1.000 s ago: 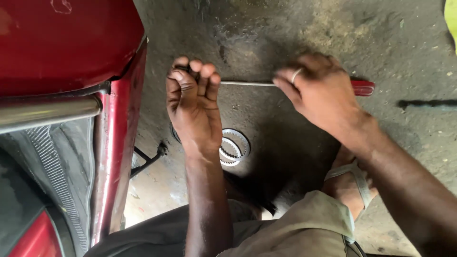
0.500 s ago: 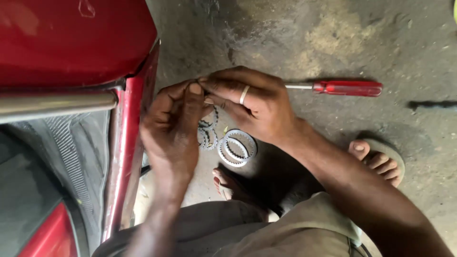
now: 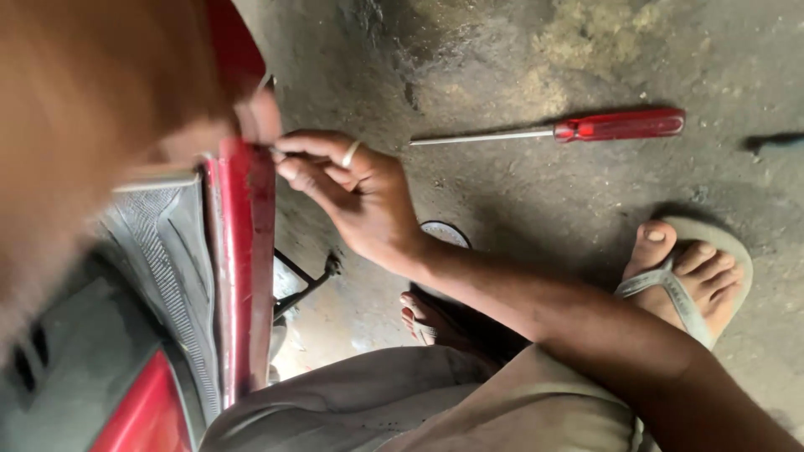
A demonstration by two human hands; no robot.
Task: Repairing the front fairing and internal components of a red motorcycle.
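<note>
Red panel edge (image 3: 243,251): right hand (image 3: 360,197) now pinching there; left hand blurred, grip unclear; rings dropped.

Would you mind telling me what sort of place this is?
Probably a vehicle repair spot: a stained concrete floor, a red-handled screwdriver lying on it, and a red vehicle body panel at the right hand.

Stained concrete floor (image 3: 519,218), red-handled screwdriver (image 3: 620,125) (flat)

the red panel edge (image 3: 243,268) by the right hand (image 3: 360,197) is glossy painted metal, with ribbed matt black plastic (image 3: 159,276) at its nine o'clock. the screwdriver (image 3: 578,128) has a shiny translucent red plastic handle and a bare steel shaft, on rough, stained concrete floor (image 3: 519,50). the ring (image 3: 350,154) looks like dull metal, the sandal (image 3: 699,289) like worn rubber.
</note>
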